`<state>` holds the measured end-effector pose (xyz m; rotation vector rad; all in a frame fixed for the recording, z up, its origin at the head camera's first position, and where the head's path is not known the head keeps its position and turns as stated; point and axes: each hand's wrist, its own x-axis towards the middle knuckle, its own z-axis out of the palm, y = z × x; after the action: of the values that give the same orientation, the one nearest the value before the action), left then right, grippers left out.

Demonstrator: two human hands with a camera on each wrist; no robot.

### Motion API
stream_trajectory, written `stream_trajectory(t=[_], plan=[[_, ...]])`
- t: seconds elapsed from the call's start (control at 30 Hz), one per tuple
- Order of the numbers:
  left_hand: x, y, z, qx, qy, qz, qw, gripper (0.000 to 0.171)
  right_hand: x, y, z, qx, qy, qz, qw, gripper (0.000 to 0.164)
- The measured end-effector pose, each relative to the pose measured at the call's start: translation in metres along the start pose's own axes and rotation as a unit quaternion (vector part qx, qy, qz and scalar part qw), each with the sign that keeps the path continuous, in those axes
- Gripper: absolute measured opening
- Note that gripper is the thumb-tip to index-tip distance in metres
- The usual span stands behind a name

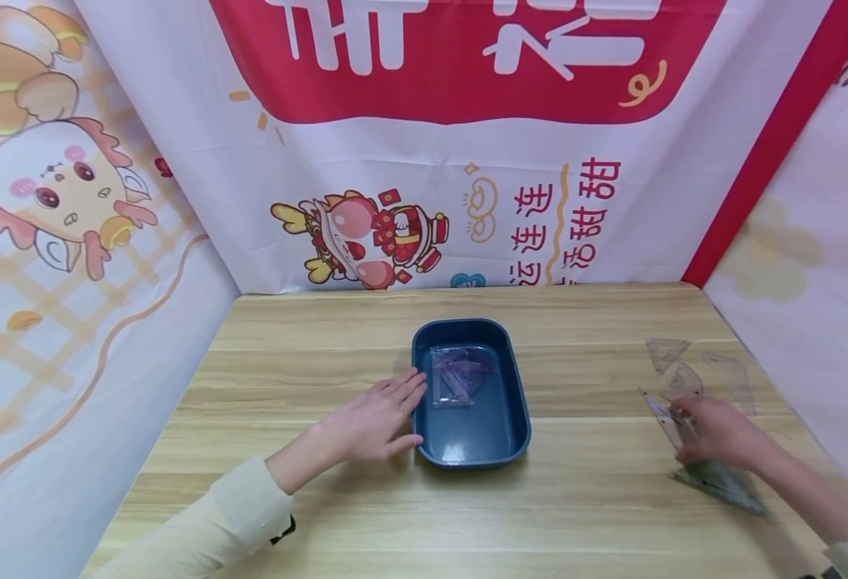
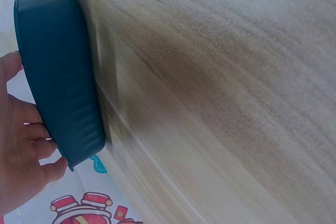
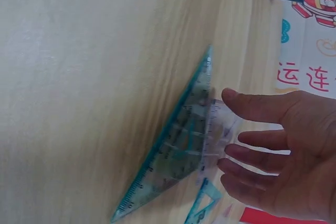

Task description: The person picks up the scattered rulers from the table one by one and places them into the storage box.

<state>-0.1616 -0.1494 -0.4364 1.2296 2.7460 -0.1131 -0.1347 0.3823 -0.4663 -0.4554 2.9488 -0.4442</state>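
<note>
A dark blue tray (image 1: 473, 464) lies lengthwise in the middle of the table. Inside, toward its far end, are clear purple-tinted drawing pieces (image 1: 453, 378), a set square among them. My left hand (image 1: 384, 418) rests against the tray's left side, fingertips and thumb on the rim (image 2: 32, 85). Over at the right, my right hand (image 1: 724, 434) is at a clear, straight-edged piece (image 1: 661, 420), with thumb and fingers spread apart in the right wrist view. Beside that hand lies a teal-edged set square (image 3: 170, 148), and a smaller teal-edged triangle (image 3: 203, 203) shows below the fingers.
Beyond the right hand lie a clear protractor (image 1: 685, 381), a small clear triangle (image 1: 665, 351) and another faint clear triangle (image 1: 734, 379) near the right edge. A printed cloth (image 1: 424, 161) hangs behind the wooden table (image 1: 308, 338), with more printed cloth on both sides.
</note>
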Motion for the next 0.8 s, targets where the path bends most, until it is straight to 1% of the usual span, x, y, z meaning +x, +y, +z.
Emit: stream_trajectory(t=[0.17, 0.33, 0.5, 0.57, 0.67, 0.8], plan=[[0.001, 0.0, 0.0, 0.002, -0.003, 0.001, 1.0, 0.08, 0.0, 0.0, 0.005, -0.041, 0.012, 0.003, 0.999, 0.073], [0.001, 0.0, 0.0, 0.003, -0.001, 0.0, 1.0, 0.08, 0.0, -0.005, 0.003, -0.053, 0.0, 0.005, 0.999, 0.072], [0.001, -0.001, 0.0, -0.002, -0.001, -0.002, 1.0, 0.08, 0.0, -0.004, 0.006, -0.066, 0.006, -0.024, 0.997, 0.068], [0.001, -0.001, -0.001, -0.001, -0.002, -0.002, 1.0, 0.08, 0.001, -0.003, 0.009, -0.067, 0.009, -0.03, 0.997, 0.067], [0.0, -0.001, -0.001, 0.001, -0.003, -0.002, 1.0, 0.08, 0.001, -0.003, 0.011, -0.068, 0.006, -0.027, 0.997, 0.069], [0.0, 0.0, 0.0, 0.0, -0.001, -0.001, 1.0, 0.08, 0.003, -0.007, 0.012, -0.075, -0.002, -0.006, 0.997, 0.076]])
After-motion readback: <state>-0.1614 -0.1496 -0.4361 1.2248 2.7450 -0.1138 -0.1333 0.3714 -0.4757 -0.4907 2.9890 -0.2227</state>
